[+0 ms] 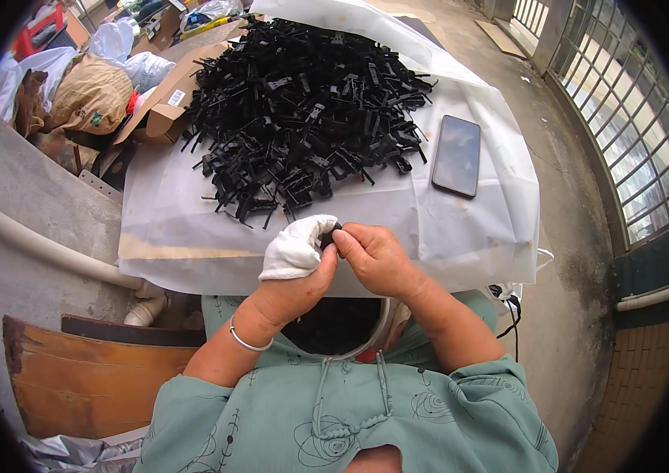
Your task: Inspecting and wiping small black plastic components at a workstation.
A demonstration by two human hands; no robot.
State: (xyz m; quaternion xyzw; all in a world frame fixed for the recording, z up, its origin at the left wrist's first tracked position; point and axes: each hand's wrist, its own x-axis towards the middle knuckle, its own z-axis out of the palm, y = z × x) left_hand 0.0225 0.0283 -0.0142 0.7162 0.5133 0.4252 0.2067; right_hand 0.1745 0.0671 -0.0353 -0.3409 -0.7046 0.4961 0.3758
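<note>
A big heap of black plastic parts (311, 110), with thin sprue-like stems sticking out, covers the far middle of the sheeted table. At the table's near edge my two hands meet. My left hand (299, 252), its fingers wrapped in white cloth or a partial glove, is closed on a small black plastic part (330, 237). The bare thumb and fingers of my right hand (374, 254) pinch the same part from the right. Most of the part is hidden by my fingers. Below my hands, at my lap, is a round light-rimmed container (386, 319) with a dark inside.
A dark smartphone (457, 156) lies right of the heap on the white plastic sheet (476, 236). Cardboard (167, 98) and bags (94, 91) crowd the far left. A pale pipe (43, 240) runs along the left wall; a barred window (626, 118) is at the right.
</note>
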